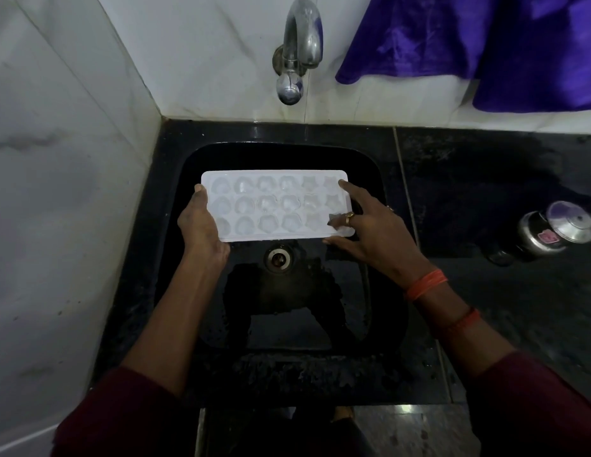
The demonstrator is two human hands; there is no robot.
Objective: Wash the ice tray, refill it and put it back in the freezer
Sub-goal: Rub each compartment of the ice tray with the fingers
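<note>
A white plastic ice tray (274, 206) with three rows of shaped cups is held level over the black sink (370, 179), cups facing up. My left hand (200, 225) grips the tray's left end, thumb on the rim and fingers underneath. My right hand (363, 222) holds the right end: thumb under the near corner, a ringed finger lying across the near right cup, the index finger stretched to the far right corner. The metal tap (295, 51) stands on the wall above the tray, and no water runs from it.
The sink's drain (279, 257) lies just below the tray. Black wet counter (485, 179) surrounds the sink. A small steel lidded pot (551, 230) sits on the counter at right. A purple cloth (485, 44) hangs at upper right. White marble walls close off the left and back.
</note>
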